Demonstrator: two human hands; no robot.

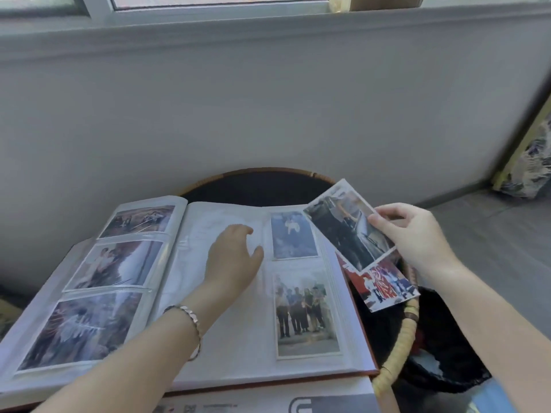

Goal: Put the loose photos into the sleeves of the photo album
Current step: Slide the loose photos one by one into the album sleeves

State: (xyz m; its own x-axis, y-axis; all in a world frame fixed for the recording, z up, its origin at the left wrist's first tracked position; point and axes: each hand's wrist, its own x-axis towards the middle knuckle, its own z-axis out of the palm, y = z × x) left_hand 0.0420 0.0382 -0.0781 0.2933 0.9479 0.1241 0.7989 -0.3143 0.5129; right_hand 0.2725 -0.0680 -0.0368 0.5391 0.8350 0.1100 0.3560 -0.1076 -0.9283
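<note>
Two glossy rectangular photos [350,226] pinched, right hand [417,236].

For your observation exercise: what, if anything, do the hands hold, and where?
The right hand pinches a loose photo at its right edge; the left hand holds nothing.

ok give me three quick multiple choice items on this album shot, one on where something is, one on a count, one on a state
1. Where is the left hand?
A. flat on the album's right page
B. on the wicker rim
C. on the windowsill

2. How many photos fill the album's left page?
A. one
B. three
C. five

3. What is the right hand doing?
A. resting empty
B. pinching a loose photo
C. closing the album

Answers:
1 A, the palm lies on the empty sleeves beside two filled ones.
2 B, three are stacked top to bottom.
3 B, its fingers grip the loose photo held above the album's right edge.
</note>
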